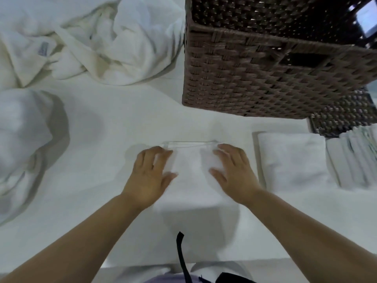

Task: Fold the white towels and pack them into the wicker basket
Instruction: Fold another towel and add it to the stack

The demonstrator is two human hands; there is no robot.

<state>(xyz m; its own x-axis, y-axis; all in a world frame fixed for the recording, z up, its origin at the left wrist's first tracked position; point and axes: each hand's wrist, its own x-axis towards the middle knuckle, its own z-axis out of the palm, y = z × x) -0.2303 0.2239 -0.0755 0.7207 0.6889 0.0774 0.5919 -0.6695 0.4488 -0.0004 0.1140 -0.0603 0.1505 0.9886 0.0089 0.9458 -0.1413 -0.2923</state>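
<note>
Head view: your left hand and right hand press flat, fingers spread, on the folded towel; its long axis runs away from you.

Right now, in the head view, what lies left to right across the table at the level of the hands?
Rumpled white towel at the left edge → left hand → towel being folded, pressed under both hands → right hand → folded towel → stack of folded towels at the right edge.
</note>
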